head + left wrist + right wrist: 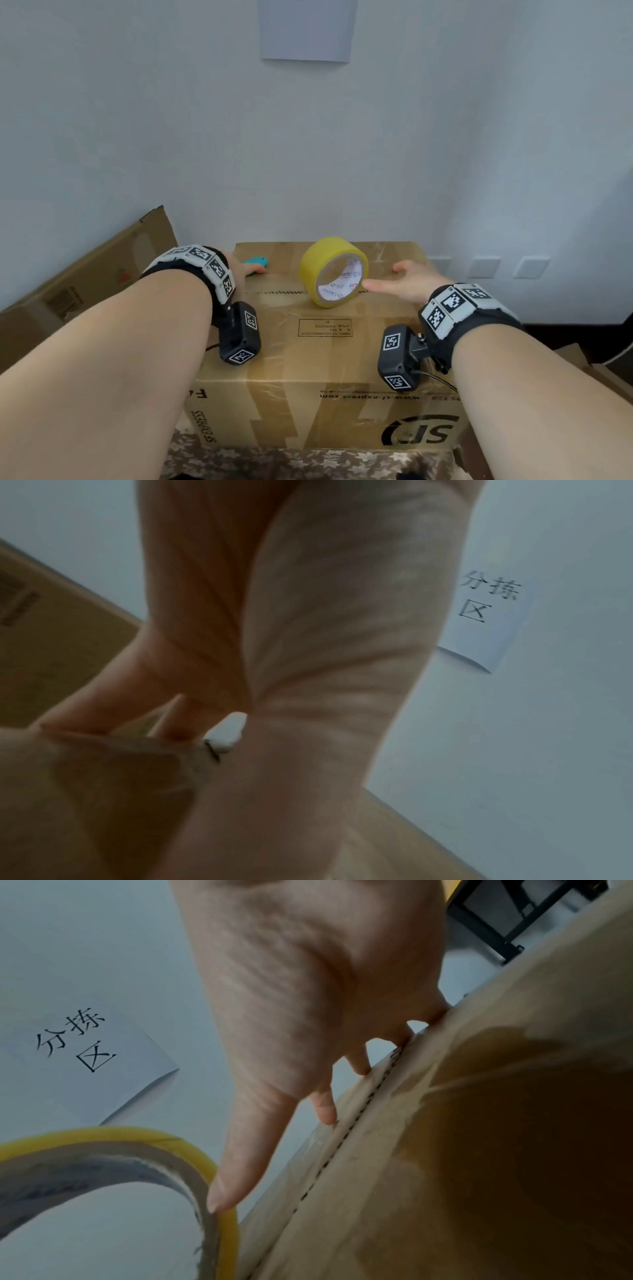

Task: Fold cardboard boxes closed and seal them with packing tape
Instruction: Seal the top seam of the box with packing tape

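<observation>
Tape roll (334, 272) on box (325, 346); cutter (255, 263) left.

A closed, taped brown cardboard box (325, 346) filled the frame's lower centre; a yellow tape roll (334, 272) stood on edge atop it.

The cardboard box (329, 356) is brown with black printing. The tape roll (334, 270) is yellow, its core white with blue and red marks. The cutter (256, 262) is turquoise. The cloth (301, 462) under the box has a brown-and-cream flower pattern. The wristbands (205, 270) are black with white checkered markers.
</observation>
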